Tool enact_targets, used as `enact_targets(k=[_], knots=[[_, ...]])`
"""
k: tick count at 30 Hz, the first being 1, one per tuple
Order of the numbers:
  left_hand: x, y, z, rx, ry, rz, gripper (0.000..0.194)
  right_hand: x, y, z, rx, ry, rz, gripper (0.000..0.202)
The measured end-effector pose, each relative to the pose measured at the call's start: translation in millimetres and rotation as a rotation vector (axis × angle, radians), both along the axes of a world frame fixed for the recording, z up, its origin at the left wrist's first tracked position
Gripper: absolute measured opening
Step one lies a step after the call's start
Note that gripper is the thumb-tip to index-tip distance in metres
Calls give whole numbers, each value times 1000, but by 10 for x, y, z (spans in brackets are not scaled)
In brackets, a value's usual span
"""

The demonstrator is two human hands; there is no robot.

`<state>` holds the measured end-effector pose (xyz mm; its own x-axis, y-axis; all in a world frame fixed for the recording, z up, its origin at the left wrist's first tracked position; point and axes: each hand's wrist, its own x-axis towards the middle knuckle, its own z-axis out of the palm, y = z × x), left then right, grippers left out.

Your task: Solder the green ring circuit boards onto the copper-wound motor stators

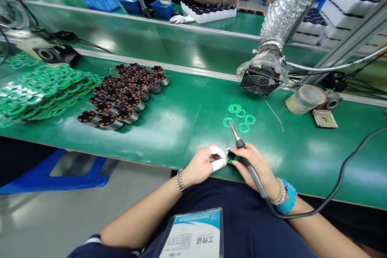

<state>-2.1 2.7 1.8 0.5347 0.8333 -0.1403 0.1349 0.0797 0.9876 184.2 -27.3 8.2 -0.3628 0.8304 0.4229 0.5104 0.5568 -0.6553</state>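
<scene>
Near the front edge of the green table, my left hand, with white covers on its fingertips, pinches the left side of a small ring-shaped part with a green board. The fingers of my right hand hold the other side of that part. A soldering iron also rests in my right hand, its tip pointing forward over several loose green ring boards. Its cable runs off to the right. What lies beneath the green board is mostly hidden by my fingers.
Copper-wound stators and piled green boards stand at left. A fan with a duct, a round container, a sponge tray and a bent wire are at right. Across the table, a person works beside a white tray.
</scene>
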Motion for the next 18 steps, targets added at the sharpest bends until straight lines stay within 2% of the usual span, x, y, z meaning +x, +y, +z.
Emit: enact_targets(k=[8,18], knots=[[-3,30,0,-69,-73,28,14,-35,144,-74,128,-88,138,28],[-20,24,-58,-94,-93,44,11,-76,127,-38,131,-79,96,32]])
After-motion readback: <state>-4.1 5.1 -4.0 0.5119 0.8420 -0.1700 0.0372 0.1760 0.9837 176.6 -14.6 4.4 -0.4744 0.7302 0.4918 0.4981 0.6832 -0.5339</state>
